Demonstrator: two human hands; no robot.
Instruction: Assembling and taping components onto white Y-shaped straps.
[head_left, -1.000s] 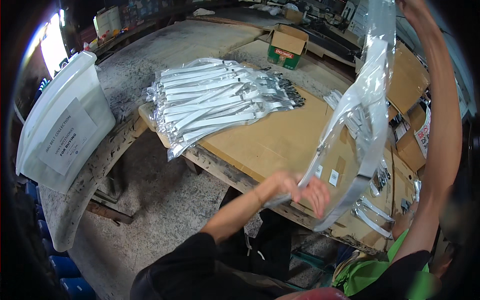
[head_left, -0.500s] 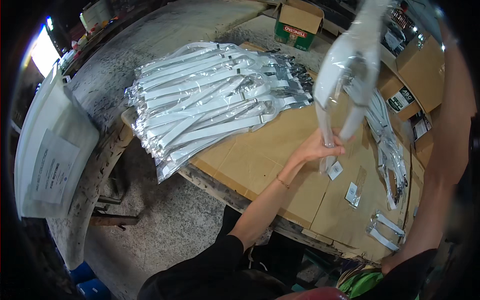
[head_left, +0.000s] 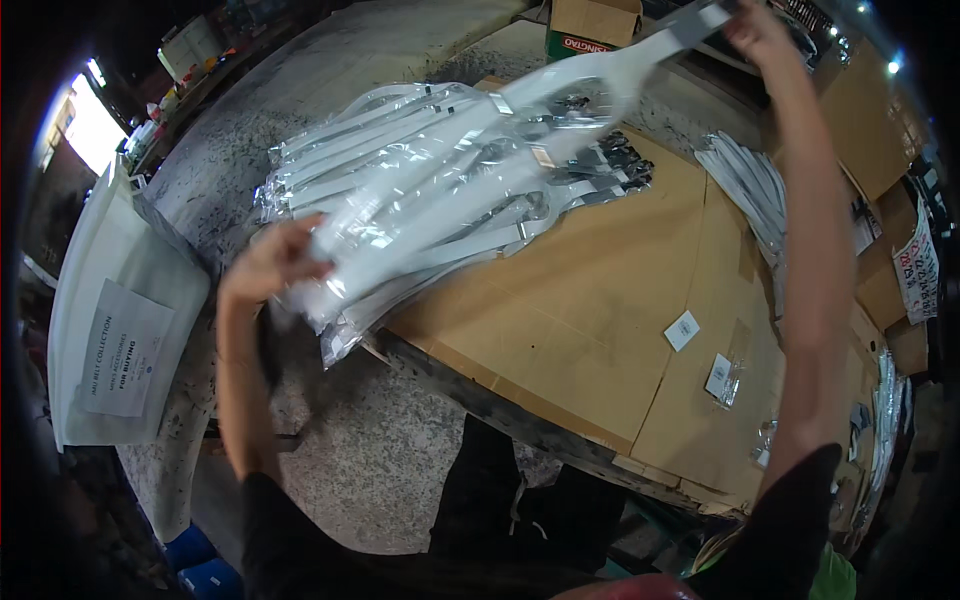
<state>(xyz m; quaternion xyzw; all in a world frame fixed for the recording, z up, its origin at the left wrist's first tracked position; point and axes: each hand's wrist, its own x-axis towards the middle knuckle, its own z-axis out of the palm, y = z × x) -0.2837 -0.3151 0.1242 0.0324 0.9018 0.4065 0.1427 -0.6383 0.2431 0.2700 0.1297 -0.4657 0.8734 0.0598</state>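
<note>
A white belt in a clear plastic sleeve (head_left: pixel 610 80) is stretched slantwise between my hands, blurred in places by motion. My right hand (head_left: pixel 757 38), raised at the upper right, is closed on its dark end tab. At the other end my left hand (head_left: pixel 272 262) pinches the near end of the sleeve, thumb and fingers together. Beneath and behind it lies a pile of similar sleeved white belts (head_left: pixel 385 115), fanned out with their dark ends toward the right. The held belt hides much of the pile's middle.
Cardboard (head_left: pixel 590 340) covers the table, with a small white card (head_left: pixel 682 331) and another card in clear plastic (head_left: pixel 720 377) on it. More white belts (head_left: pixel 745 180) lie at the right. A white plastic bin (head_left: pixel 170 370) stands left; an open carton (head_left: pixel 595 20) is at the back.
The sleeved belt has swung from upright at the right to slanting over the pile. My left hand has moved left to its near end, and my right hand has come into view at the top.
</note>
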